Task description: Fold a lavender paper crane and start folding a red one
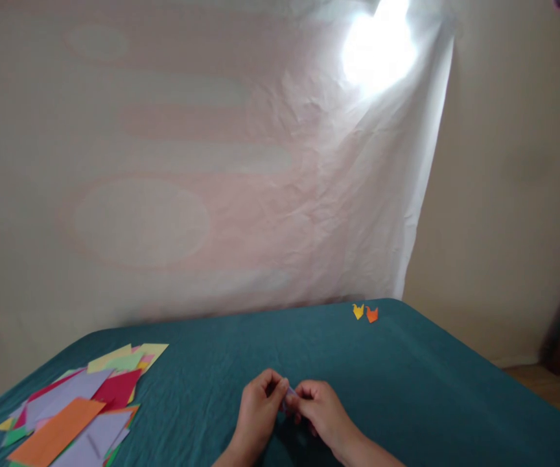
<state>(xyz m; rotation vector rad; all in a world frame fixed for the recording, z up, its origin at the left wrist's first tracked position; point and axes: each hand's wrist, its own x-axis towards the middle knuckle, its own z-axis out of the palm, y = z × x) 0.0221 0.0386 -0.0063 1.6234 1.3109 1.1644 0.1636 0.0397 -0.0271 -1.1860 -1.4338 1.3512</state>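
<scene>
At the near middle of the table, a small piece of lilac paper is pinched between my two hands. My left hand grips it from the left with thumb and forefinger together. From the other side my right hand has its fingers closed on the same piece. Most of the paper is hidden by the fingers, so its folded shape cannot be made out. Toward the back right lie a yellow folded paper figure and an orange folded paper figure, side by side, each with two pointed tips.
A loose pile of coloured paper sheets spreads over the left of the table, with an orange sheet on top. Dark green cloth covers the table. Behind it hangs a pale sheet with a bright light at its upper right.
</scene>
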